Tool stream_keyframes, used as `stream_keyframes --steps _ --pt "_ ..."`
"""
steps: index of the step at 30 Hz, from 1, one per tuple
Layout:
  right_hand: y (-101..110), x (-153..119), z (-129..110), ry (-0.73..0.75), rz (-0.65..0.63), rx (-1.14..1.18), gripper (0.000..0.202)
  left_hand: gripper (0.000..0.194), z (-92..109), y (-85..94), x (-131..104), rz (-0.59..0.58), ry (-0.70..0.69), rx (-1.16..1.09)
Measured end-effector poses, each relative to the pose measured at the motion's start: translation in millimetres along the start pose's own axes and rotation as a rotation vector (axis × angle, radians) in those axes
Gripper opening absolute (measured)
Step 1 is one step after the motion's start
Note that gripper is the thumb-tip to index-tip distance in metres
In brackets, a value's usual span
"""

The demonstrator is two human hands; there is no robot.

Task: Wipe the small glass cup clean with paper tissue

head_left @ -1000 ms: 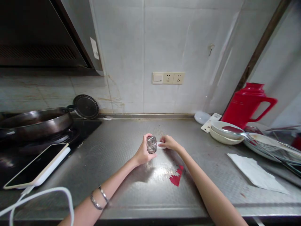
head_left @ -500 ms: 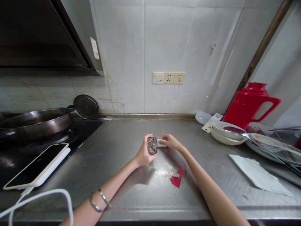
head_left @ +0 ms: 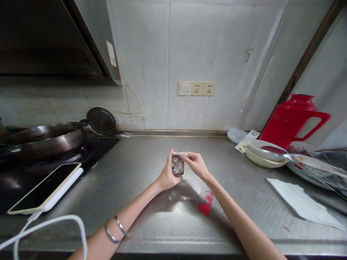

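Observation:
My left hand [head_left: 167,176] is wrapped around a small, clear container [head_left: 178,167] with a dark grey look and rounded corners. It holds the container above the steel counter, thumb at the bottom and fingers at the top left. My right hand [head_left: 196,164] pinches a folded white tissue [head_left: 179,154] against the container's top edge. Part of the tissue is hidden by the fingers, and I cannot tell whether it is paper or cloth. A torn red scrap [head_left: 206,207] lies on the counter just nearer to me than the hands.
On the left, a phone [head_left: 46,187] with a white cable rests at the hob's edge, before a metal pan [head_left: 51,141]. Stacked bowls [head_left: 267,159], plates [head_left: 311,169], a red thermos jug [head_left: 294,121] and a white napkin [head_left: 300,202] occupy the right side.
My right hand has brought the white tissue from beside the container up onto its top edge. The container has tilted slightly in my left hand. The view has shifted a little.

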State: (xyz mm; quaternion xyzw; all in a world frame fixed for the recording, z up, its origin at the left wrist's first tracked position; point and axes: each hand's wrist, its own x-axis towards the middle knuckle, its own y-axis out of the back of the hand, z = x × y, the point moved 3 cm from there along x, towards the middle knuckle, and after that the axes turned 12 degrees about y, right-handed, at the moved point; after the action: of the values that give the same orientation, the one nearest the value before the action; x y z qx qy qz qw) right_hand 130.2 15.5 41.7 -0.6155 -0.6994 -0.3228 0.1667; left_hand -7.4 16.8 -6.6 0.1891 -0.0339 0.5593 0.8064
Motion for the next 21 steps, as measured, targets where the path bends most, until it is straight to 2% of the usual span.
stream_keyframes --steps 7,11,14,18,21 --pt "-17.1 -15.6 -1.3 0.067 0.107 -0.136 0.034 0.095 -5.6 -0.3 4.0 0.073 0.045 0.021" --pt "-23.9 -20.7 -6.9 0.107 0.197 -0.189 0.032 0.104 -2.5 -3.7 3.5 0.074 0.076 -0.026" --pt "-23.3 -21.3 -9.2 0.132 0.248 -0.211 0.031 0.113 -1.8 -7.2 2.9 0.024 0.157 -0.108" --pt "-21.4 -21.1 -14.0 0.223 0.236 -0.281 0.031 0.122 -2.0 -9.6 3.8 -0.009 0.200 -0.250" --pt "-17.7 -19.9 -17.7 0.293 0.200 -0.322 0.031 0.113 -0.6 -9.2 5.4 0.005 0.150 -0.284"
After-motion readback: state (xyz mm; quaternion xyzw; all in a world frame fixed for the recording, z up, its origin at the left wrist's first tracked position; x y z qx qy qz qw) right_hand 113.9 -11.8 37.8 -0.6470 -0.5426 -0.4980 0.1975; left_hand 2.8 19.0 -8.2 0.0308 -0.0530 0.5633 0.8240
